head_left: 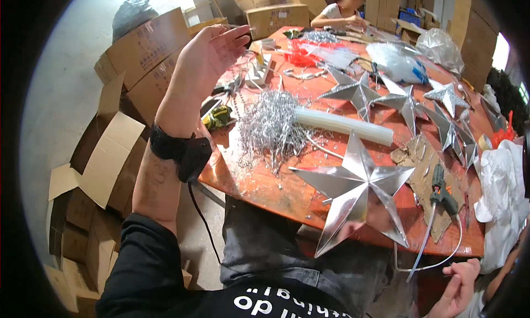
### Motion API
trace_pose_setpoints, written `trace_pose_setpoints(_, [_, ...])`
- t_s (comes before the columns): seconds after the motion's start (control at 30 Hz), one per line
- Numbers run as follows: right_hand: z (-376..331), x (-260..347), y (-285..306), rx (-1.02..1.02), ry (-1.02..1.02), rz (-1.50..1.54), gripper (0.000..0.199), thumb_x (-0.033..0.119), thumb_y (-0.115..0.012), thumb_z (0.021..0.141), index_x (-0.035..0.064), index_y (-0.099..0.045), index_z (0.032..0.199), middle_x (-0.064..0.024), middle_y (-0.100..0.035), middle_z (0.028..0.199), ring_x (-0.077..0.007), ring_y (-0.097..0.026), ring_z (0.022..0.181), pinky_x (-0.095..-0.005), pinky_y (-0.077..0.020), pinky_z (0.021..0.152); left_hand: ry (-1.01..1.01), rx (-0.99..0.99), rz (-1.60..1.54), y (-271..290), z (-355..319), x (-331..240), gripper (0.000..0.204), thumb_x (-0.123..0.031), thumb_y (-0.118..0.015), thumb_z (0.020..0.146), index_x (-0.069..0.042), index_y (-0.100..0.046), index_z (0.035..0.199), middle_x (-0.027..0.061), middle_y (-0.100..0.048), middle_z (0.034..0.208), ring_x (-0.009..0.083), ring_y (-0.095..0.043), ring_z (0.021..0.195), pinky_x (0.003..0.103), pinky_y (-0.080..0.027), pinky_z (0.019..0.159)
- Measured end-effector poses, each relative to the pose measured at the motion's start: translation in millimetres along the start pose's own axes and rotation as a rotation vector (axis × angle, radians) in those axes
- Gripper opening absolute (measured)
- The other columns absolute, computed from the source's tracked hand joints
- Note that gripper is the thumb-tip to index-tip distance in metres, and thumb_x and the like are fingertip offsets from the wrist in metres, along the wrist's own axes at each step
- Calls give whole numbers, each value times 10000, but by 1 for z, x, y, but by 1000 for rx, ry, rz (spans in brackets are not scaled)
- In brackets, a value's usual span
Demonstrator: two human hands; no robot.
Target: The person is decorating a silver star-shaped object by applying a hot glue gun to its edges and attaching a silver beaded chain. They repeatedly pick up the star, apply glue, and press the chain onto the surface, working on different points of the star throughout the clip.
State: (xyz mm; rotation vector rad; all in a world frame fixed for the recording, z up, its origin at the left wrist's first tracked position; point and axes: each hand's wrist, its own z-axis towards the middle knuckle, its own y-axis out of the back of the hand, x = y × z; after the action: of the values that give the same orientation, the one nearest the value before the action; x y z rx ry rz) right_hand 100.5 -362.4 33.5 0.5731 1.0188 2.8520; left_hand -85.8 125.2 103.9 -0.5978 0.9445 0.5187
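My left hand [221, 47] is raised above the table's left edge, its fingers stretched out with nothing in them. A black strap device [182, 151] with a cable sits on that forearm. Low at the right, below the table's front edge, my right hand [459, 287] has loosely bent fingers held apart, and I see nothing in them. Between the hands, a large silver foil star [361, 188] lies over the front edge. Beyond it are a heap of silver tinsel [270, 122] and a bundle of translucent glue sticks [348, 126]. A glue gun [441, 192] rests on a cardboard piece [417, 152], nearest my right hand.
Several more silver stars [400, 100] lie toward the right of the red table [248, 177]. Farther back are clear plastic bags [395, 61] and red material [309, 53]. A person [345, 11] sits at the far end. Cardboard boxes [113, 158] stack up at the left.
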Motion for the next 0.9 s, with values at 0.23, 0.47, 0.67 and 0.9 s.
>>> trace_pose_setpoints(0.23, [35, -3, 32, -13, 260, 134, 283, 123, -477, 961, -130, -601, 975, -235, -634, 957, -324, -613, 835, -368, -493, 743, 124, 341, 70, -35, 3, -49, 250, -287, -437, 956, -74, -551, 1020, 148, -546, 1280, 220, -592, 993, 300, -471, 758])
trace_pose_setpoints(0.47, [58, 28, 18, 227, 348, 182, 252, 138, -541, 920, -78, -627, 1016, -232, -587, 1100, -330, -586, 954, -376, -486, 824, 66, 85, 528, -34, 10, -16, 331, -294, -520, 950, -40, -501, 1162, 108, -570, 1202, 180, -566, 991, 298, -439, 793])
trace_pose_setpoints(0.67, [46, 34, 3, 114, 172, 286, 323, 301, -522, 907, -1, -597, 993, -206, -564, 1088, -344, -531, 1025, -438, -415, 907, 124, 310, 150, -63, -14, -52, 216, -221, -409, 1001, -41, -511, 1064, 31, -535, 778, 91, -530, 651, 212, -419, 555])
trace_pose_setpoints(0.9, [69, 58, -37, -76, 468, 366, 489, 346, -593, 869, 22, -468, 1213, -200, -477, 1234, -375, -474, 1165, -445, -357, 1008, 258, 864, 545, -189, -112, -53, 111, -35, -677, 808, 7, -627, 898, 43, -631, 788, 85, -610, 686, 206, -478, 584])
